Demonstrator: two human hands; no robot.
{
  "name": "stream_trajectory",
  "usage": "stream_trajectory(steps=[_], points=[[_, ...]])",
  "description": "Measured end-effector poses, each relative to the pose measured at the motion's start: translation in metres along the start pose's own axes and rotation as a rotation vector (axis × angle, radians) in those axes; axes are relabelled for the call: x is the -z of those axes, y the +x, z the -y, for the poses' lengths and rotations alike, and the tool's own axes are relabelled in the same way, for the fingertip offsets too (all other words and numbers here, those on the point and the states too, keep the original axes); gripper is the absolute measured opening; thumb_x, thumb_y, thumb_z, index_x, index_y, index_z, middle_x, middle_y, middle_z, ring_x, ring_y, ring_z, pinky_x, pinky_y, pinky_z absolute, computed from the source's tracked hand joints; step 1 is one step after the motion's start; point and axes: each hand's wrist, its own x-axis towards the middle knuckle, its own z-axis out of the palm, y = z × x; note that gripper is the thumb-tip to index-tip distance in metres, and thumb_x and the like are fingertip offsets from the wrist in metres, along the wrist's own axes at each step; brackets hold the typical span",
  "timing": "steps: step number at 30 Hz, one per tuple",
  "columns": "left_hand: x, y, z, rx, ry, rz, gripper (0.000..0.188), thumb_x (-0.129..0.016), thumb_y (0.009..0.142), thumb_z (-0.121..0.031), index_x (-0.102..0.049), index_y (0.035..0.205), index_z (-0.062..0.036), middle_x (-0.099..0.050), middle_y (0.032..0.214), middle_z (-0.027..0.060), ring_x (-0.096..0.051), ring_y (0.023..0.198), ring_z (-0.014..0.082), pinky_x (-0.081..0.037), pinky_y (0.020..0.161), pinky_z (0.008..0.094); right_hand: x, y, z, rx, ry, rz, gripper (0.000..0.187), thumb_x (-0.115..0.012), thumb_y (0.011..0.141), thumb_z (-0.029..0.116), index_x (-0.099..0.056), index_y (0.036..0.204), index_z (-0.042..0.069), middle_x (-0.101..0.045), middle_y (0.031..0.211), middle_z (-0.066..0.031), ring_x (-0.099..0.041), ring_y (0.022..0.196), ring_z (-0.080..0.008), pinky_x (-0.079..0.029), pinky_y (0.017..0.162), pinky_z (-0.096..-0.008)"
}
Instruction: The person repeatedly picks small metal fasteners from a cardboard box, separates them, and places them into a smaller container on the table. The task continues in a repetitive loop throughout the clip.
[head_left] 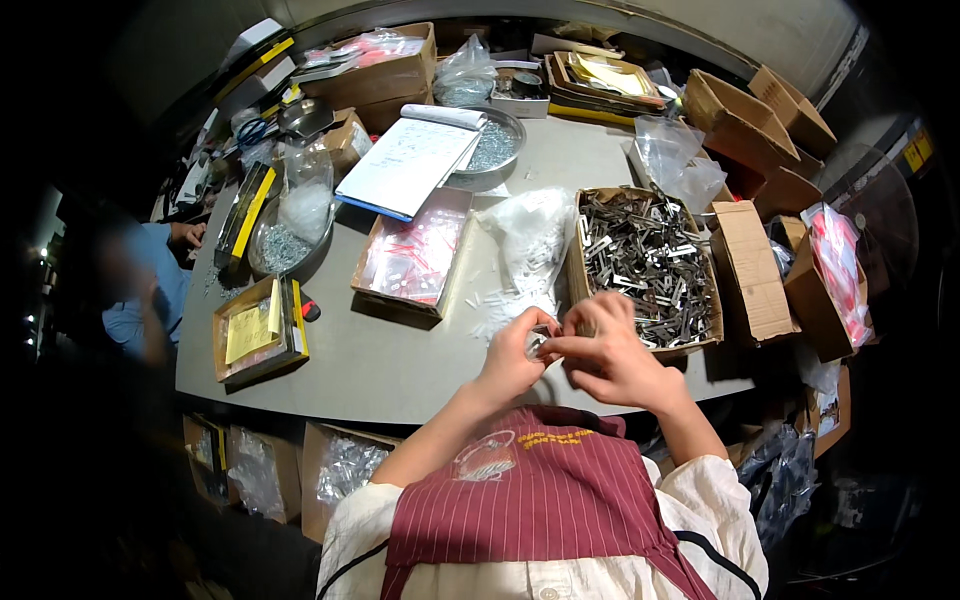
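Both hands meet over the near edge of the table, in front of the apron. My left hand is closed in a pinch on a small shiny, pale piece, mostly hidden by the fingers; it may be a little clear bag. My right hand, slightly blurred, has bent fingers with the tips at that same piece. Just beyond it stands an open cardboard box of metal clips, dark and silvery. Left of this box, a clear plastic bag spills small white pieces onto the table.
A carton of small red-edged bags stands left of centre, with a notepad on a clipboard across its far end. Metal bowls of small parts sit behind. Cardboard boxes crowd the right. Another person is at the left.
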Motion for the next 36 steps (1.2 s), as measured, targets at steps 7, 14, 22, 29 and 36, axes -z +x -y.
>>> stream_trajectory(steps=[7,14,22,29,36], points=[[0.033,-0.011,-0.015,0.128,-0.273,0.128,0.023,-0.071,0.091,-0.006,-0.067,0.112,0.0035,-0.071,0.101,0.0051,-0.065,0.094,0.0111,-0.053,0.084,0.0292,0.004,0.027,-0.003,0.125,0.076,-0.026,0.022,-0.076,0.081,0.012,-0.07,0.101,0.004,-0.058,0.125,-0.014,-0.05,0.125,-0.0379,-0.041,0.106,-0.0507],[0.065,-0.02,-0.031,0.17,-0.487,-0.123,0.02,-0.062,0.1,-0.008,-0.066,0.115,0.0052,-0.074,0.102,0.014,-0.073,0.094,0.0185,-0.062,0.076,0.0319,-0.003,0.046,0.002,-0.178,0.411,-0.106,0.015,-0.074,0.093,0.01,-0.069,0.097,-0.004,-0.072,0.086,-0.0086,-0.071,0.08,-0.0151,-0.056,0.072,-0.0292],[0.09,-0.04,-0.036,0.149,-0.109,-0.265,0.012,-0.062,0.1,-0.01,-0.064,0.102,0.0018,-0.073,0.089,0.0094,-0.072,0.082,0.0142,-0.057,0.065,0.0268,-0.041,0.076,0.017,-0.201,0.733,-0.013,0.021,-0.073,0.093,0.015,-0.066,0.102,-0.003,-0.071,0.087,-0.0097,-0.07,0.084,-0.0151,-0.056,0.078,-0.0306],[0.108,-0.071,-0.029,-0.039,0.268,-0.449,0.007,-0.065,0.095,-0.007,-0.064,0.091,-0.0015,-0.073,0.078,0.0111,-0.075,0.072,0.0248,-0.055,0.065,0.0346,-0.076,0.11,0.041,0.077,0.516,0.063,0.021,-0.068,0.093,0.018,-0.062,0.1,0.0,-0.065,0.086,-0.019,-0.066,0.081,-0.0379,-0.052,0.071,-0.0454],[0.136,-0.128,-0.008,0.007,0.052,-0.658,0.009,-0.063,0.098,-0.005,-0.063,0.092,0.0011,-0.071,0.079,0.0069,-0.07,0.073,0.0131,-0.055,0.067,0.0276,-0.108,0.139,0.063,0.28,0.468,0.217,0.019,-0.066,0.087,0.016,-0.058,0.09,-0.001,-0.061,0.08,-0.0169,-0.063,0.075,-0.0354,-0.052,0.067,-0.0429]])
